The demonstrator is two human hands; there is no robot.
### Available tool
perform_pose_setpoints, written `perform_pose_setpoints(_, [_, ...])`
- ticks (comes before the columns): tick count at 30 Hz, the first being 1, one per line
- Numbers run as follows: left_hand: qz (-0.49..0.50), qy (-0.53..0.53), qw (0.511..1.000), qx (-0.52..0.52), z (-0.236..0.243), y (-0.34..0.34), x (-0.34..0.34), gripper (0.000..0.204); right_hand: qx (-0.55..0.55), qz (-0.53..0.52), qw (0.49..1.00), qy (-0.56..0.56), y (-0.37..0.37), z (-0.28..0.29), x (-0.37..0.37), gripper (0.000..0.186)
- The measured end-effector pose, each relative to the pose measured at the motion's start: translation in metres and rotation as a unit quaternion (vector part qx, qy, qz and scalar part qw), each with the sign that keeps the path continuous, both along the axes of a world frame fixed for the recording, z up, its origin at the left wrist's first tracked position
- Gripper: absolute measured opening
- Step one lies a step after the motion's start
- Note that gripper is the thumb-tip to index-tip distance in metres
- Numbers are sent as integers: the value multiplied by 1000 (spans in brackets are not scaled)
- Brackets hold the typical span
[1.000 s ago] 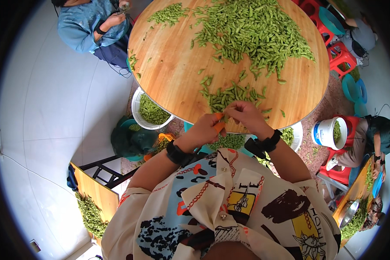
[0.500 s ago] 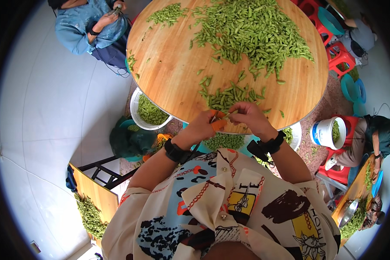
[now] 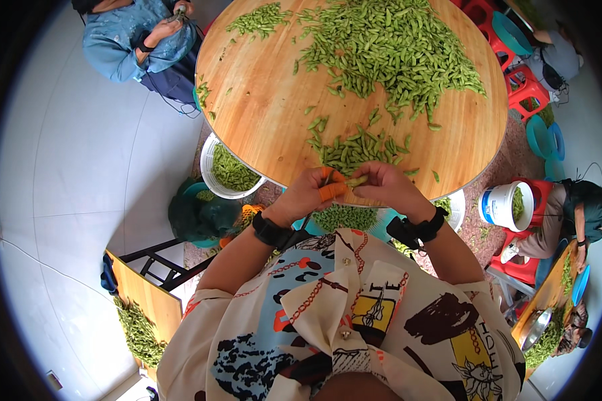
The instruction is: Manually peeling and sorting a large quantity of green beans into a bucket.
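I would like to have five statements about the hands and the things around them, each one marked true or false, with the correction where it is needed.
1. The left hand has orange wraps on its fingers. True.
2. The right hand is spread flat. False: its fingers are bent, with a green pod at the tips.
3. The largest pod pile lies toward the far side of the tabletop. True.
4. The white basket near the tabletop's left edge is empty. False: it holds green pods.
5. Both wrists have black bands. True.
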State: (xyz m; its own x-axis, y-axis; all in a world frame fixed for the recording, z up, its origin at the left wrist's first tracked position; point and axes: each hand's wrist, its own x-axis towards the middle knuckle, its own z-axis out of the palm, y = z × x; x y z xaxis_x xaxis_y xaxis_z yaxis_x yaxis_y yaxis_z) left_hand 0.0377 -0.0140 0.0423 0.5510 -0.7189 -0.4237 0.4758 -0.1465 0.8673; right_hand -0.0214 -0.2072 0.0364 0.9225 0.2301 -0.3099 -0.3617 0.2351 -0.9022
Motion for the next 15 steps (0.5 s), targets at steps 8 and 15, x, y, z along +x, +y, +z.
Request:
perform_pose_setpoints(8, [56, 23, 998, -35, 1, -1, -1, 13, -296, -19, 946, -131, 7, 6, -1, 18])
perform_pose_setpoints(15, [86, 63, 991, -82, -14, -1, -4, 12, -194, -32, 980, -40, 9, 1, 0, 20])
